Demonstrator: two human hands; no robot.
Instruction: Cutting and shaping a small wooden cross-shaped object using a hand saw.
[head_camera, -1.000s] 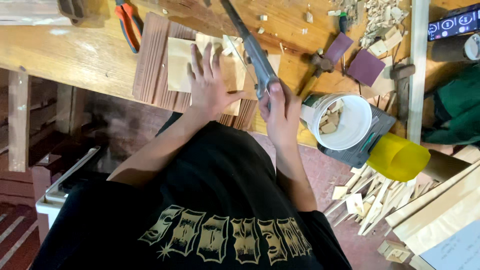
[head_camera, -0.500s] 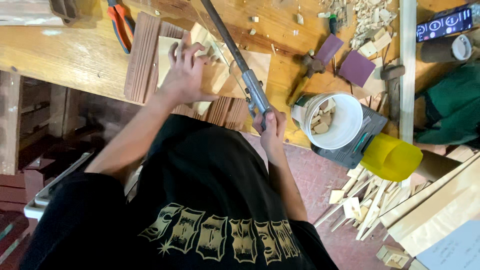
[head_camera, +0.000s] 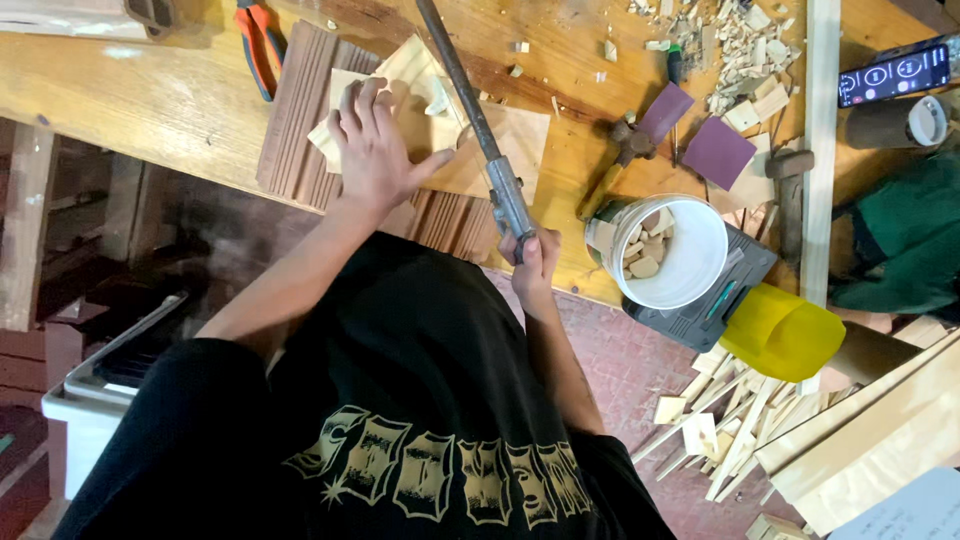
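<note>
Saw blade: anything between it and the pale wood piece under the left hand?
Nothing visible. The saw, gripped by the right hand, lies directly across the pale wood piece. The left hand presses the wood beside the blade, thumb nearest it, not under it.

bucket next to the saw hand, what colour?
White, seen in the head view: the bucket holds small wood offcuts and sits beside the right hand gripping the saw.

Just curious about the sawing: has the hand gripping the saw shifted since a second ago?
Yes. The right hand has pulled back off the workbench edge, toward the person's body.
</note>
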